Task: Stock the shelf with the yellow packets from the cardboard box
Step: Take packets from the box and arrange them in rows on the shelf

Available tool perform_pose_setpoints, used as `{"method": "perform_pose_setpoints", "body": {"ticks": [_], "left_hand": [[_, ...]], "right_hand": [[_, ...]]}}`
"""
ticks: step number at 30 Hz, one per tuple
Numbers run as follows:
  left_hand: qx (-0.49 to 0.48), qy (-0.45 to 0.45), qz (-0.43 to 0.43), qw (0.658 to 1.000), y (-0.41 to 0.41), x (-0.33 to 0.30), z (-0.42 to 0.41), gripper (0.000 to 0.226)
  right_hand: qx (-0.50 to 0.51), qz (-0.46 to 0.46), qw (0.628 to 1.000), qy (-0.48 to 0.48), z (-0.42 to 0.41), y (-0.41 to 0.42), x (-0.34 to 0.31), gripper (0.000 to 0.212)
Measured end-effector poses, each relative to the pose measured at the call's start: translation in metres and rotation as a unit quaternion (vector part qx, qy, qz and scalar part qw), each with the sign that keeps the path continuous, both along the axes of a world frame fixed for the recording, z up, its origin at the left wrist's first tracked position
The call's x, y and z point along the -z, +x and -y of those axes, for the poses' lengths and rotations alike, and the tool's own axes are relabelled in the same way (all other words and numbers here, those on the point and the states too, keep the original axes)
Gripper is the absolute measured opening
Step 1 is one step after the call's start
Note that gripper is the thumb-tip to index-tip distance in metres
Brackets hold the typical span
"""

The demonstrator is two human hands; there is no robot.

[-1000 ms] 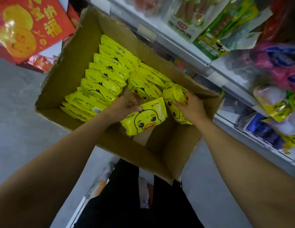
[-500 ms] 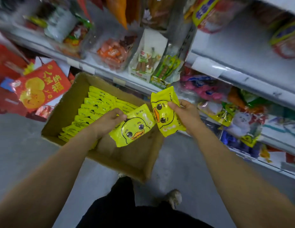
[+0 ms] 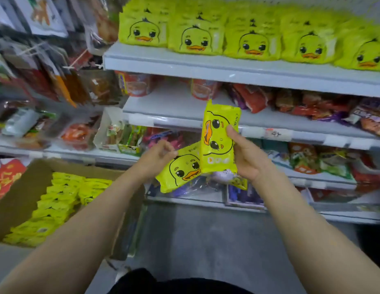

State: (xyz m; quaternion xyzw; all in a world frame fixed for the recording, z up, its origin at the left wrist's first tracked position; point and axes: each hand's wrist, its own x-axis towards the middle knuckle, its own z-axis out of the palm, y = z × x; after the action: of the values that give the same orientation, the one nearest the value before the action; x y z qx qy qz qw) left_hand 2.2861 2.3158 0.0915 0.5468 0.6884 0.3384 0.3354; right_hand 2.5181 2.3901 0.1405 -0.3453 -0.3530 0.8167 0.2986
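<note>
In front of the chest, both forearms reach forward and slightly up, elbows bent, wrists level with the lower shelves. The left hand (image 3: 156,159) pinches the top corner of a tilted yellow packet (image 3: 180,171), its fingers curled over the edge. The right hand (image 3: 246,153) clamps a second packet (image 3: 220,136) turned on its side, thumb across the printed face and fingers wrapped behind; the two packets overlap at the middle, apparently touching.

Down to the left, the cardboard box (image 3: 21,187) holds many more packets (image 3: 57,206) in overlapping rows. Further off and higher, the top shelf (image 3: 206,68) already carries a row of duck-faced packets (image 3: 197,39) standing upright, faces out.

To do this step well, I judge each hand should rotate its packet upright so the duck faces forward, matching the row, then lift above the shelf lip before sliding in. Where a gap lies is unclear, since motion blur softens the shelf, so the row should be checked first. Placing one packet at a time, and supporting it from below rather than by a corner, should keep the soft pouch from folding or toppling its neighbours.
</note>
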Motion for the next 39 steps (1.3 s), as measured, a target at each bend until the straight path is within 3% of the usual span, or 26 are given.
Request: {"method": "perform_pose_setpoints", "body": {"ticks": [6, 9, 11, 15, 18, 20, 22, 27, 35, 39], "left_hand": [[0.046, -0.026, 0.128, 0.99, 0.109, -0.053, -0.055, 0.018], [0.114, -0.076, 0.167, 0.976, 0.151, -0.069, -0.082, 0.021], [0.13, -0.081, 0.146, 0.977, 0.174, -0.08, -0.1, 0.021], [0.21, -0.079, 0.067, 0.972, 0.213, -0.106, -0.147, 0.039], [0.258, -0.079, 0.061, 0.961, 0.243, -0.129, -0.189, 0.028], [0.289, -0.075, 0.042, 0.953, 0.266, -0.145, -0.219, 0.034], [0.329, -0.039, -0.027, 0.943, 0.292, -0.161, -0.252, 0.039], [0.377, -0.005, -0.104, 0.92, 0.348, -0.202, -0.328, 0.028], [0.392, -0.002, -0.119, 0.912, 0.415, -0.233, -0.425, 0.025], [0.378, -0.012, -0.111, 0.919, 0.442, -0.238, -0.457, 0.029]], "right_hand": [[0.128, 0.041, 0.989, 0.057, -0.026, 0.131, -0.056, 0.044], [0.182, 0.043, 0.98, 0.072, -0.039, 0.177, -0.07, 0.03], [0.222, 0.047, 0.969, 0.097, -0.05, 0.202, -0.076, 0.028], [0.28, 0.081, 0.945, 0.147, -0.076, 0.247, -0.089, 0.049], [0.311, 0.102, 0.929, 0.174, -0.104, 0.283, -0.103, 0.046], [0.324, 0.098, 0.922, 0.188, -0.129, 0.307, -0.111, 0.054], [0.331, 0.115, 0.916, 0.193, -0.152, 0.328, -0.121, 0.065], [0.362, 0.118, 0.897, 0.222, -0.216, 0.377, -0.149, 0.024], [0.367, 0.192, 0.866, 0.28, -0.319, 0.448, -0.167, 0.024], [0.358, 0.185, 0.875, 0.27, -0.366, 0.478, -0.172, 0.03]]}}
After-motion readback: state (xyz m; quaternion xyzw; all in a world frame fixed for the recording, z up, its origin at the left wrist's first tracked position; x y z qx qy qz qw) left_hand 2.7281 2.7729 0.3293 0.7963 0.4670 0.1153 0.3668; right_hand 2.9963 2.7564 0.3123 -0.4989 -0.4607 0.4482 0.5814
